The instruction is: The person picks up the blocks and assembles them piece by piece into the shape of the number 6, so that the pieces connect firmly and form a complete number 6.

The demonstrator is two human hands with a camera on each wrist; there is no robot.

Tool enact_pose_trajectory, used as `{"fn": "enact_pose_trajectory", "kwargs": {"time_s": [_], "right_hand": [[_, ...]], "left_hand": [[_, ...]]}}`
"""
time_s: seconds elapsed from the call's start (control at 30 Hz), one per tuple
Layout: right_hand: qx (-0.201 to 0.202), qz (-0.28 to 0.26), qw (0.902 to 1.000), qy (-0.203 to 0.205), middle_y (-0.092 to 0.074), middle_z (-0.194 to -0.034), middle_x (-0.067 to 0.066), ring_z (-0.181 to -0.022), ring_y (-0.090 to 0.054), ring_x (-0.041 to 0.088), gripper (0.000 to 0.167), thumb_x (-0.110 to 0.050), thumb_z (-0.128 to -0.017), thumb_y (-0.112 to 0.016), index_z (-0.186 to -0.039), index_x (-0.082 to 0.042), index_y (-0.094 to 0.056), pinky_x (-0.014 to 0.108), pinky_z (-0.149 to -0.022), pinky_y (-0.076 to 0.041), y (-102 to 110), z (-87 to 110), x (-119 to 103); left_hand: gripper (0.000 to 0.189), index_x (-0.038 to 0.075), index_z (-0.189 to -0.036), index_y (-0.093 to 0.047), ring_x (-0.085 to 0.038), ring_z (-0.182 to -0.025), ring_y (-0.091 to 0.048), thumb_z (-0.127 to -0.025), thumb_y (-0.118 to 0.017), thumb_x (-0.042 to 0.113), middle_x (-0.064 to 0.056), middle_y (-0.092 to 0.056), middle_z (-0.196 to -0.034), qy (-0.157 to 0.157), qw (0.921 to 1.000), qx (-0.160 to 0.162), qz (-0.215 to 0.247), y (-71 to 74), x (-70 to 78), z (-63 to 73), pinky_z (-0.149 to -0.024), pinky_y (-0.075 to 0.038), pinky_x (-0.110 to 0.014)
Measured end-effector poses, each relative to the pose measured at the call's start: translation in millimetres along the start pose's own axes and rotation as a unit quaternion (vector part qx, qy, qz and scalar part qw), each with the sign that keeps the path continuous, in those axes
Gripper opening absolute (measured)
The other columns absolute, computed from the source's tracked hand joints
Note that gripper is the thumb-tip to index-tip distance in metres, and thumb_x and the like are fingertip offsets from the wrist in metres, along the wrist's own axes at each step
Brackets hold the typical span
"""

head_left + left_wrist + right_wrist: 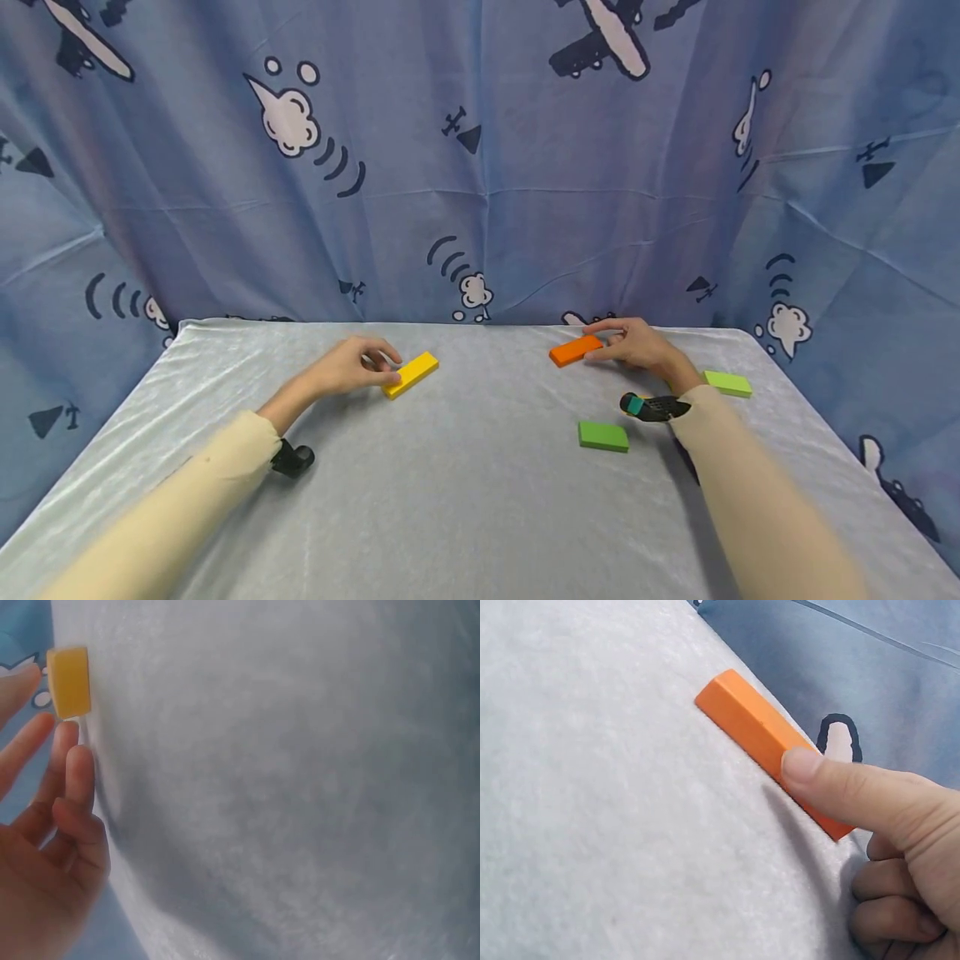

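Note:
On the left of the white cloth lies a yellow block (414,374). My left hand (351,365) is at its near end, the thumb by the block and the other fingers loosely bent. In the left wrist view, a gap shows between thumb and index finger, and the yellow block (70,682) is beyond the fingertips. Toward the back right, an orange block (573,350) lies flat beside my right hand (633,343). Across the orange block (742,720) in the right wrist view lies the thumb; the index finger is hidden there, so its contact is unclear.
A green block (603,437) lies in front of the right hand. Farther right, a light green block (726,383) sits beyond the right wrist. A blue patterned curtain (420,208) hangs behind the cloth-covered table (450,517) and along its sides.

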State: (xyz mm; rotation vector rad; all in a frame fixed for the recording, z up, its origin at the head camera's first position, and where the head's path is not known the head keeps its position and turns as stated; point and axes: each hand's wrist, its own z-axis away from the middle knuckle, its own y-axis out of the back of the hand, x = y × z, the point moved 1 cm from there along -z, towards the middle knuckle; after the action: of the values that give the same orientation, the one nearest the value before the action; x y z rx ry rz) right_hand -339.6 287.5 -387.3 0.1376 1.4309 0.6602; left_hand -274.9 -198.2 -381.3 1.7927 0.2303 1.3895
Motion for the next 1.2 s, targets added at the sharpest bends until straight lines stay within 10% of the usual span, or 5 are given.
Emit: {"fn": "enact_pose_trajectory", "kwargs": {"time_s": [1.2], "right_hand": [[0.038, 0.023, 0.9981, 0.042, -0.030, -0.065, 0.000, -0.058, -0.031, 0.017, 0.045, -0.019, -0.081, -0.089, -0.118, 0.001, -0.072, 0.030, -0.064, -0.032, -11.8, -7.5, -7.7]], "left_hand": [[0.027, 0.005, -0.116, -0.074, -0.020, -0.086, -0.068, -0.091, -0.079, 0.011, -0.004, -0.071, -0.095, -0.008, 0.9999, 0.002, -0.007, -5.0, -2.9, -2.6, -0.077, -0.056, -0.036]]}}
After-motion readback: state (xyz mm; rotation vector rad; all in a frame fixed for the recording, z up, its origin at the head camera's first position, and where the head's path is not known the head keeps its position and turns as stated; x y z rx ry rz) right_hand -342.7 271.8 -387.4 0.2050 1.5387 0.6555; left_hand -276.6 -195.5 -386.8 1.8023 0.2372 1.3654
